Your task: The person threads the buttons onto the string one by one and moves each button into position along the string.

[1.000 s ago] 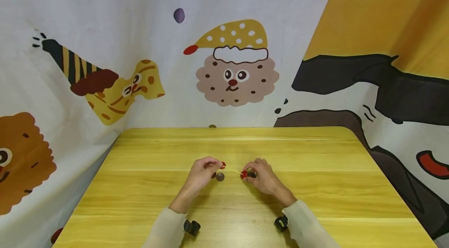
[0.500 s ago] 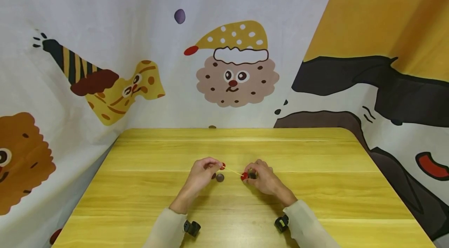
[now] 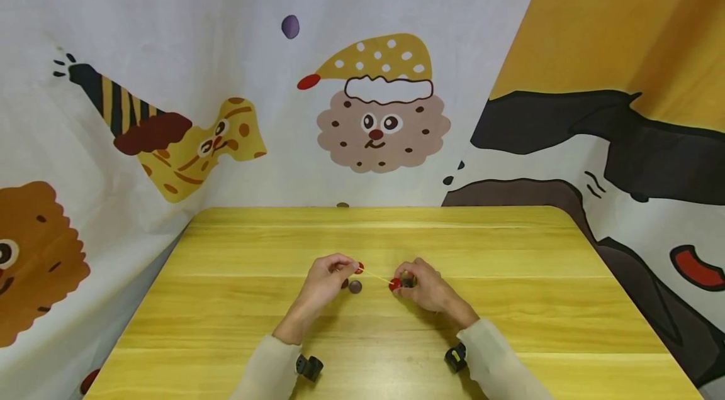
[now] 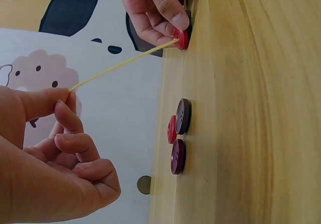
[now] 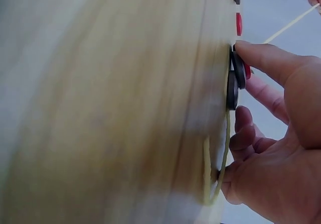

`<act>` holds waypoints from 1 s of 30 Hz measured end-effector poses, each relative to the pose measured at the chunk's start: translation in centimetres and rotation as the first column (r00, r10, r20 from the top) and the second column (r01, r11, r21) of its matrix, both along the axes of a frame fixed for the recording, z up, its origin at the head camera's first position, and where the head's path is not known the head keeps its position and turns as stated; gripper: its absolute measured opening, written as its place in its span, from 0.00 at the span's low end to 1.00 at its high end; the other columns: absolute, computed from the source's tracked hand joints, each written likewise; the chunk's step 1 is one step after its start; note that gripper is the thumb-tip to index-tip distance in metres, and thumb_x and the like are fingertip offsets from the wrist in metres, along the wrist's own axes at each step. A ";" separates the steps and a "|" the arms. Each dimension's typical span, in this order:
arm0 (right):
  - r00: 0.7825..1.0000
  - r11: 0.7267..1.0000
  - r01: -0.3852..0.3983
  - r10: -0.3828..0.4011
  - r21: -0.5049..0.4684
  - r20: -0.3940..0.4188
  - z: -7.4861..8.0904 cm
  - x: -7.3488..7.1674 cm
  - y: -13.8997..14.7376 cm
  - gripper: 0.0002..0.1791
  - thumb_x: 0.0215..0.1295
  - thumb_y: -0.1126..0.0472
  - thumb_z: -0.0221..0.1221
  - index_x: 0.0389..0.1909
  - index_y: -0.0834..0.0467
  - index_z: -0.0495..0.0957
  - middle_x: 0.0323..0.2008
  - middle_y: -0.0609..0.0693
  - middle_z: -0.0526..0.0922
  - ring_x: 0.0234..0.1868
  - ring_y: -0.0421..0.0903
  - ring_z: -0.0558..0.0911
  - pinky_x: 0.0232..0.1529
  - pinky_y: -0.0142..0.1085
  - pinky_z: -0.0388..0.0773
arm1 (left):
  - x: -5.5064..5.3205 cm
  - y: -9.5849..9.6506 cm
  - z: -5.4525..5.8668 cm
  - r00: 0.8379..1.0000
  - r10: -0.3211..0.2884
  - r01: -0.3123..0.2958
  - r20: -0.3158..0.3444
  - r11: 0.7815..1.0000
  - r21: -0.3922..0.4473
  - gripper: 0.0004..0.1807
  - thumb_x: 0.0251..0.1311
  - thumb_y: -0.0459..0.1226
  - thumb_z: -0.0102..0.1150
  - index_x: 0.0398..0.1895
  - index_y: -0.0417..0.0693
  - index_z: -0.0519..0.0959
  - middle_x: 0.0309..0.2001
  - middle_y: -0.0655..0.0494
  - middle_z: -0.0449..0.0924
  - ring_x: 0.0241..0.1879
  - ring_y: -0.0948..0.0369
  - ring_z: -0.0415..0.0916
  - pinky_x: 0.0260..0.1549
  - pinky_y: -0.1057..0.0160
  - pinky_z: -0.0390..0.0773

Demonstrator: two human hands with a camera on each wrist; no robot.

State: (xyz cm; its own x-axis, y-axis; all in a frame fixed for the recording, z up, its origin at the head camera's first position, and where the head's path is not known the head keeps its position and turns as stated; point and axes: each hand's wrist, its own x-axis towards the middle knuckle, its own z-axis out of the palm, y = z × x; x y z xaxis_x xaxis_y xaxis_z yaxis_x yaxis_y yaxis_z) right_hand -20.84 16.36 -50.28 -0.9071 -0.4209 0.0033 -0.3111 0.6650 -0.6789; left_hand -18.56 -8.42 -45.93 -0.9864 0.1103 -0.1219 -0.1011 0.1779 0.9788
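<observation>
My left hand (image 3: 324,280) pinches the end of a yellow cord (image 4: 123,63) between thumb and forefinger, its other fingers curled. The cord runs taut to a red button (image 4: 182,39), which my right hand (image 3: 427,288) pinches just above the table. Against that button's back, in the right wrist view, sit dark buttons (image 5: 232,91), and a slack loop of cord trails from them below the right palm. Whether all of these are threaded cannot be told. On the table near the left hand lie a dark grey button (image 4: 183,116), a smaller red button (image 4: 171,129) and a maroon button (image 4: 178,156).
The wooden table (image 3: 272,324) reaches back to a white curtain (image 3: 249,22) printed with cartoon food figures. A black wrist camera (image 3: 309,368) is worn on the left wrist, and another camera (image 3: 455,358) on the right.
Both hands keep nearly the same place and the cord stays taut between them. The right wrist shifts very slightly.
</observation>
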 end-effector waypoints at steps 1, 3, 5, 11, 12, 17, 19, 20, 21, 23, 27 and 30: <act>1.000 1.000 -0.006 0.006 -0.004 0.003 0.0 0.0 0.0 0.10 0.58 0.60 0.70 0.37 0.48 0.79 0.33 0.50 0.71 0.33 0.44 0.66 0.35 0.38 0.62 | 0.0 0.0 0.1 1.000 0.000 0.000 0.001 1.000 0.000 0.13 0.69 0.39 0.59 0.45 0.37 0.82 0.39 0.49 0.81 0.34 0.57 0.74 0.37 0.58 0.79; 1.000 1.000 -0.018 0.018 -0.009 0.009 0.0 -0.1 0.0 0.10 0.59 0.61 0.70 0.37 0.49 0.78 0.33 0.50 0.70 0.33 0.44 0.66 0.35 0.37 0.64 | 0.0 0.0 0.2 1.000 0.000 0.000 0.003 1.000 0.000 0.13 0.69 0.39 0.59 0.45 0.37 0.82 0.38 0.50 0.80 0.34 0.57 0.74 0.38 0.57 0.79; 1.000 1.000 -0.027 0.027 -0.009 0.009 0.0 -0.1 0.0 0.10 0.59 0.61 0.70 0.37 0.49 0.78 0.33 0.50 0.70 0.33 0.44 0.66 0.34 0.36 0.64 | 0.1 -0.1 0.4 1.000 0.001 -0.001 0.001 1.000 -0.003 0.13 0.69 0.39 0.59 0.45 0.37 0.82 0.37 0.50 0.79 0.34 0.56 0.74 0.38 0.56 0.79; 0.999 0.999 -0.039 0.039 -0.014 0.007 0.0 -0.1 0.1 0.10 0.58 0.61 0.70 0.37 0.50 0.79 0.32 0.50 0.70 0.32 0.44 0.65 0.34 0.36 0.63 | -0.2 0.0 0.2 1.000 0.005 -0.005 0.007 1.000 -0.013 0.12 0.69 0.38 0.59 0.45 0.37 0.82 0.37 0.50 0.78 0.33 0.58 0.73 0.37 0.59 0.78; 0.999 0.999 -0.039 0.039 -0.016 0.007 0.0 -0.1 0.1 0.10 0.58 0.61 0.70 0.37 0.50 0.79 0.32 0.50 0.70 0.32 0.44 0.65 0.33 0.36 0.63 | -0.3 0.0 0.1 1.000 0.005 -0.005 0.008 1.000 -0.016 0.12 0.69 0.38 0.59 0.45 0.37 0.82 0.37 0.49 0.78 0.33 0.58 0.73 0.36 0.59 0.78; 0.999 0.999 -0.037 0.037 -0.022 0.015 0.0 -0.2 0.1 0.10 0.58 0.61 0.71 0.37 0.49 0.79 0.32 0.50 0.70 0.32 0.44 0.66 0.33 0.35 0.63 | -0.3 0.0 -0.1 1.000 0.001 -0.001 0.001 1.000 -0.023 0.12 0.69 0.38 0.59 0.44 0.37 0.82 0.35 0.50 0.78 0.32 0.58 0.71 0.35 0.60 0.77; 0.999 0.999 -0.034 0.035 -0.023 0.018 0.0 -0.2 0.1 0.10 0.58 0.61 0.71 0.37 0.49 0.79 0.32 0.50 0.70 0.32 0.44 0.66 0.33 0.35 0.64 | -0.3 0.0 -0.1 1.000 -0.005 0.004 -0.003 1.000 -0.021 0.12 0.68 0.38 0.59 0.44 0.36 0.82 0.35 0.50 0.78 0.31 0.58 0.72 0.34 0.60 0.77; 0.999 0.999 -0.033 0.033 -0.023 0.021 0.0 -0.2 0.1 0.10 0.58 0.61 0.71 0.37 0.49 0.79 0.32 0.50 0.70 0.32 0.44 0.66 0.33 0.36 0.64 | -0.2 0.0 0.0 1.000 -0.008 0.007 -0.006 1.000 -0.018 0.12 0.68 0.38 0.59 0.44 0.36 0.82 0.35 0.50 0.78 0.31 0.58 0.72 0.34 0.60 0.77; 0.999 0.999 -0.031 0.032 -0.024 0.022 -0.1 -0.2 0.1 0.10 0.58 0.61 0.71 0.37 0.49 0.79 0.32 0.50 0.70 0.32 0.45 0.66 0.33 0.36 0.64 | -0.1 0.0 0.1 1.000 -0.010 0.010 -0.006 1.000 -0.014 0.12 0.68 0.39 0.59 0.44 0.36 0.82 0.36 0.50 0.78 0.31 0.58 0.72 0.34 0.59 0.78; 0.999 0.999 -0.025 0.025 -0.025 0.028 -0.1 -0.2 0.1 0.10 0.58 0.61 0.71 0.37 0.49 0.79 0.32 0.50 0.70 0.32 0.45 0.66 0.33 0.36 0.64 | 0.0 0.0 0.1 1.000 -0.015 0.014 -0.010 1.000 -0.009 0.13 0.68 0.39 0.59 0.44 0.36 0.82 0.36 0.49 0.79 0.31 0.58 0.72 0.34 0.59 0.78; 0.999 1.000 -0.018 0.019 -0.026 0.026 0.0 -0.2 0.1 0.11 0.58 0.61 0.71 0.38 0.49 0.79 0.33 0.51 0.70 0.32 0.45 0.67 0.33 0.36 0.65 | 0.0 0.0 0.2 1.000 -0.021 0.021 -0.011 1.000 -0.008 0.13 0.68 0.39 0.59 0.44 0.37 0.82 0.38 0.47 0.81 0.32 0.57 0.73 0.35 0.59 0.78; 1.000 0.999 -0.021 0.022 -0.024 0.018 0.0 -0.1 0.1 0.11 0.58 0.62 0.71 0.38 0.49 0.79 0.33 0.51 0.70 0.33 0.44 0.67 0.33 0.36 0.66 | 0.0 0.0 0.2 1.000 -0.025 0.025 -0.013 1.000 -0.012 0.12 0.68 0.39 0.59 0.43 0.37 0.83 0.40 0.45 0.82 0.32 0.56 0.74 0.34 0.59 0.78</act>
State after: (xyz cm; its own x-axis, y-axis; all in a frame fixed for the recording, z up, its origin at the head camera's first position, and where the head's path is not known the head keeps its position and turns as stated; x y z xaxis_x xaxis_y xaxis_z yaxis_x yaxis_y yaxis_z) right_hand -20.96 16.47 -50.29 -0.8978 -0.4404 -0.0032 -0.3125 0.6420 -0.7002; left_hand -18.51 -8.39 -45.75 -0.9849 0.1333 -0.1101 -0.0833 0.1919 0.9779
